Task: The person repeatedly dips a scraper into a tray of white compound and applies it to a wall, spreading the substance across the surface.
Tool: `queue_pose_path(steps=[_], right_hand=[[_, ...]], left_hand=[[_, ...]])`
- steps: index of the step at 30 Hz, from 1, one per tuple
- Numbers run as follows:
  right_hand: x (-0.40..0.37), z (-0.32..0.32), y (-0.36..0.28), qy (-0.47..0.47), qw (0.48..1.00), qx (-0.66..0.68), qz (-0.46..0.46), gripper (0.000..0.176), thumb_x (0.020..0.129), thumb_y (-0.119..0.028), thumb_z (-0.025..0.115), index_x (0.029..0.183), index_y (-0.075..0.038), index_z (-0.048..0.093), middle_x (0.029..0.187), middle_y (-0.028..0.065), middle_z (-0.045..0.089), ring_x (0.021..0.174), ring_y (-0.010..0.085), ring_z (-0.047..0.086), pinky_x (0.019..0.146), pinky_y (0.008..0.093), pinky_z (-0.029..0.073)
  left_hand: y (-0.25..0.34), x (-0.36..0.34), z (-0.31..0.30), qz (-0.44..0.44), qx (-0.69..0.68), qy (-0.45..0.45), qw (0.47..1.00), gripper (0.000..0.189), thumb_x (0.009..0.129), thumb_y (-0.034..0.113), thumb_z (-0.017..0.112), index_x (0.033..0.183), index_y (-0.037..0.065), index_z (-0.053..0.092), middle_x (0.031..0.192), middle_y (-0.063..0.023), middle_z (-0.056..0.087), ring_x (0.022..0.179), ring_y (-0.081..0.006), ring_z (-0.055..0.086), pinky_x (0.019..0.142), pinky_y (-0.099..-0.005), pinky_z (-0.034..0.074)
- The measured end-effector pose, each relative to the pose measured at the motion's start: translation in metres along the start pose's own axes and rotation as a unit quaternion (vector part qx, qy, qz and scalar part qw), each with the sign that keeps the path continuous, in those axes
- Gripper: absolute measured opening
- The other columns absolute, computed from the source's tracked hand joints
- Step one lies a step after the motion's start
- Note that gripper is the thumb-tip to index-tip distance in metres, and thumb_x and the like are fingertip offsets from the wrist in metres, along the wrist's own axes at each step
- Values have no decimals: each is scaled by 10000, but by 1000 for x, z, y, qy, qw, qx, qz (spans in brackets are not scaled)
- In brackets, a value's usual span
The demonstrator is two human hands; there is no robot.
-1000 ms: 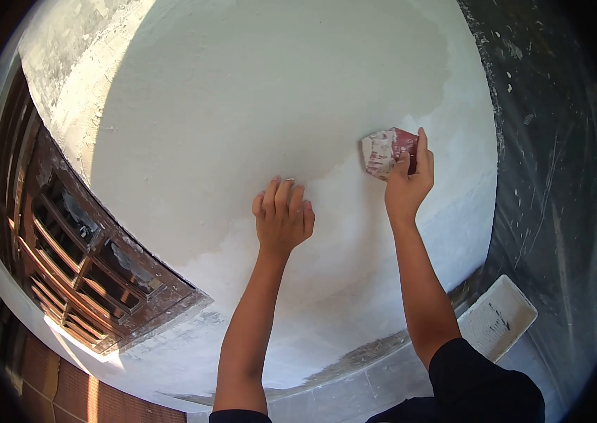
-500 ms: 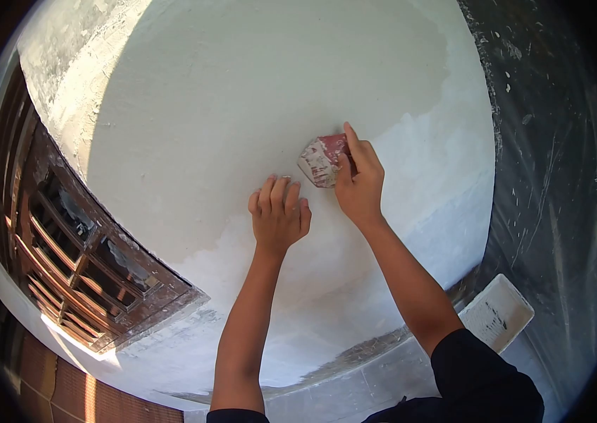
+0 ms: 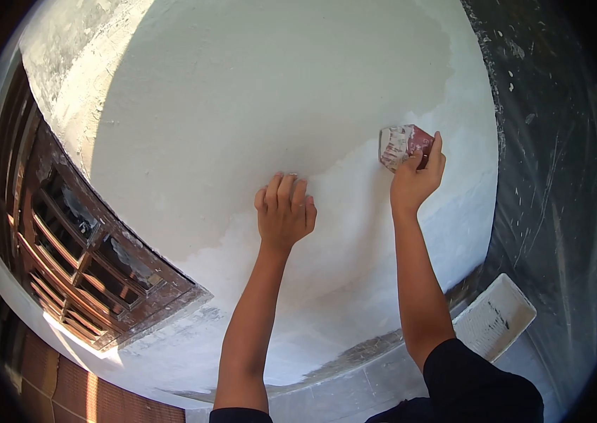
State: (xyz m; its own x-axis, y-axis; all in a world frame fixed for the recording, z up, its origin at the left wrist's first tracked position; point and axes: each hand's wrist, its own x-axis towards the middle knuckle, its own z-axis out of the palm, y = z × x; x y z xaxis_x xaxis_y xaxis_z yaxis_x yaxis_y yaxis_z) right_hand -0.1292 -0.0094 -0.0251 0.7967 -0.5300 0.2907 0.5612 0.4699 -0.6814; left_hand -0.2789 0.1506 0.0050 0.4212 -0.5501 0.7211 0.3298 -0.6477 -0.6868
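My right hand (image 3: 417,182) grips a red putty scraper (image 3: 404,146), its broad face smeared with white filler, against or very near the pale wall (image 3: 256,99). Farther left, my left hand (image 3: 284,213) is at the wall with its back towards me and its fingers curled. A small pale edge shows beyond those fingertips; what it belongs to is hidden behind the hand. Damp-looking grey coating covers the upper part of the wall, with a whiter area below and to the right of it.
A brown wooden louvred window frame (image 3: 94,261) borders the wall on the left. Dark plastic sheeting (image 3: 552,176) hangs along the right. At lower right a white paint tray (image 3: 522,305) with dark marks lies near the wall's foot, beside grey floor tiles (image 3: 397,374).
My right hand has carried the scraper to the right across the wall, away from my left hand. The left hand has stayed almost in place.
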Motion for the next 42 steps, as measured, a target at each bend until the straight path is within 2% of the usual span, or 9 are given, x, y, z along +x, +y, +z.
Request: queue_pose_path(steps=[2, 4, 5, 10, 18, 24, 30, 35, 42], right_hand=[[-11, 1, -5, -57, 989, -20, -131, 517, 870, 116, 496, 1380, 28, 477, 992, 142, 538, 853, 266, 589, 755, 331, 491], [-29, 10, -19, -199, 958, 20, -206, 517, 868, 111, 497, 1378, 26, 482, 976, 147, 542, 838, 277, 581, 749, 332, 486], [-35, 13, -23, -265, 946, 39, -181, 499, 862, 108, 504, 1355, 28, 502, 966, 156, 545, 837, 297, 573, 746, 345, 480], [1, -9, 4, -66, 991, -48, -107, 512, 860, 117, 500, 1363, 22, 497, 994, 147, 556, 862, 267, 587, 778, 356, 491], [22, -59, 11, -153, 982, -76, -75, 499, 870, 104, 501, 1359, 9, 510, 1026, 151, 565, 924, 254, 601, 828, 344, 488], [46, -115, 32, -185, 972, -124, -75, 496, 855, 105, 505, 1344, 24, 520, 1065, 168, 583, 956, 292, 615, 862, 358, 487], [77, -195, 63, -155, 959, -234, -32, 473, 836, 100, 508, 1302, 34, 551, 1167, 231, 619, 1058, 320, 635, 912, 363, 483], [104, -259, 72, -137, 954, -265, 33, 287, 818, 52, 583, 1098, 42, 643, 956, 194, 708, 865, 295, 703, 815, 366, 523], [143, -350, 92, -160, 915, -364, 74, 272, 830, 19, 613, 1099, 22, 649, 951, 188, 714, 884, 283, 707, 805, 350, 522]], left_hand=[[0, 0, 0, -2, -5, -3, 1000, 424, 828, 226, 577, 1221, 97, 482, 1218, -83, 524, 1191, -273, 468, 956, -426, 296], [0, 0, -2, -4, -11, -3, 1000, 420, 826, 222, 578, 1217, 99, 486, 1213, -82, 528, 1184, -272, 471, 954, -425, 298], [0, 0, -3, -6, -17, -3, 1000, 417, 824, 219, 579, 1214, 102, 490, 1209, -81, 531, 1177, -270, 475, 952, -425, 300], [-1, -2, 0, 9, -38, 0, 999, 383, 814, 197, 583, 1184, 120, 517, 1205, -77, 531, 1167, -264, 476, 946, -426, 301], [26, -1, 0, 9, -85, -23, 996, 358, 783, 165, 600, 1133, 120, 538, 1181, -78, 530, 1140, -262, 478, 906, -431, 309], [128, -6, 7, -23, -226, -48, 973, 319, 760, 138, 626, 1074, 103, 578, 1149, -84, 536, 1105, -274, 483, 888, -442, 327], [240, -17, 10, -35, -398, -149, 905, 339, 758, 126, 633, 1087, 70, 575, 1129, -110, 543, 1088, -295, 502, 895, -458, 363], [320, -12, 14, -59, -487, -180, 853, 360, 770, 107, 623, 1120, 51, 559, 1112, -115, 575, 1087, -285, 535, 882, -440, 382], [412, -11, 11, -94, -574, -247, 775, 332, 845, 82, 571, 1172, 37, 538, 1256, -138, 586, 1238, -329, 515, 975, -464, 402]])
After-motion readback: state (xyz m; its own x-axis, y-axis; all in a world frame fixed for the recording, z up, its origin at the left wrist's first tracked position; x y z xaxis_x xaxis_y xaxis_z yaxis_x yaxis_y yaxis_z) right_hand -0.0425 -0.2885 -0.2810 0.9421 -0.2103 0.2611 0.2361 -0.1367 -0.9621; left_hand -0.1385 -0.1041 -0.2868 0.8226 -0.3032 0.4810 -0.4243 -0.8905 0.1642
